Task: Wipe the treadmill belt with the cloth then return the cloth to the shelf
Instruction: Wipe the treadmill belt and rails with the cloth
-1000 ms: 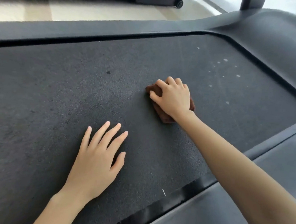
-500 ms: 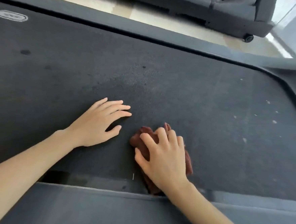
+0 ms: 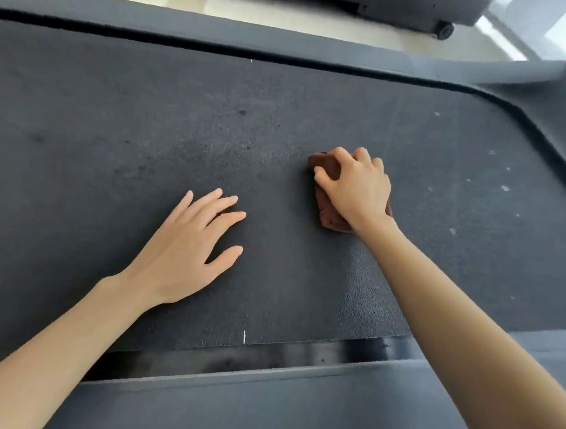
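The dark grey treadmill belt [image 3: 146, 131] fills most of the view. A folded brown cloth [image 3: 324, 197] lies on it right of centre. My right hand [image 3: 357, 186] presses down on the cloth, fingers curled over its far edge, covering most of it. My left hand [image 3: 188, 251] rests flat on the belt to the left of the cloth, fingers spread, holding nothing. Small white specks [image 3: 504, 188] dot the belt to the right of the cloth. The shelf is out of view.
Grey side rails run along the near edge [image 3: 261, 410] and the far edge [image 3: 220, 32] of the belt. Beyond the far rail is a light floor [image 3: 256, 8] and another dark machine on a wheel [image 3: 445, 29].
My right hand has pushed the cloth away from the near rail toward the middle of the belt. My left hand stays flat on the belt, now farther from the cloth.
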The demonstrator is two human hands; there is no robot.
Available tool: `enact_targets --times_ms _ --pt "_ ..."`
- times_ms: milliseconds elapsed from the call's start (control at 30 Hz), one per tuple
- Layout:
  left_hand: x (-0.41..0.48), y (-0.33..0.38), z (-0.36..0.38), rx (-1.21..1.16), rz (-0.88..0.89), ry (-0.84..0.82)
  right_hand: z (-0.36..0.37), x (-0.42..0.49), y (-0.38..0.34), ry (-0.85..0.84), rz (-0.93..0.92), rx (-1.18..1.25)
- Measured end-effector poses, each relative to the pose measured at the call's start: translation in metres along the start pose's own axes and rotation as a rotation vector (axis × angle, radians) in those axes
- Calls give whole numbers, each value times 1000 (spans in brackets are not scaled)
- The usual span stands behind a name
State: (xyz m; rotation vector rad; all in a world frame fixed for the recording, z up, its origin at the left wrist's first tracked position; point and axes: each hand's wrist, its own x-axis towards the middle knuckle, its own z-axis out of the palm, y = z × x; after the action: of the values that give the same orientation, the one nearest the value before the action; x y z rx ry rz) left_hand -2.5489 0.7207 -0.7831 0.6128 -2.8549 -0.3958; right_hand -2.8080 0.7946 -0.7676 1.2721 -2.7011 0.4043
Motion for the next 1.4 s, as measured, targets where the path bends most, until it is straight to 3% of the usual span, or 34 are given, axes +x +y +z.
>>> enact_targets --times_ms 300,400,800,1133,1267,1400 --pt "78 44 11 -5 179 -78 -43 -168 25 69 54 -195" --pt "83 60 31 37 205 -116 -47 -183 25 43 108 -211" --pt "81 59 34 74 239 -99 -18 -54 53 83 443 -196" --pt "83 60 35 20 228 -73 -7 45 111 101 499 -187" --pt "86 69 30 67 179 -116 -18 26 108 57 350 -167" --pt "102 90 28 126 106 -144 -41 -70 109 12 81 -160"
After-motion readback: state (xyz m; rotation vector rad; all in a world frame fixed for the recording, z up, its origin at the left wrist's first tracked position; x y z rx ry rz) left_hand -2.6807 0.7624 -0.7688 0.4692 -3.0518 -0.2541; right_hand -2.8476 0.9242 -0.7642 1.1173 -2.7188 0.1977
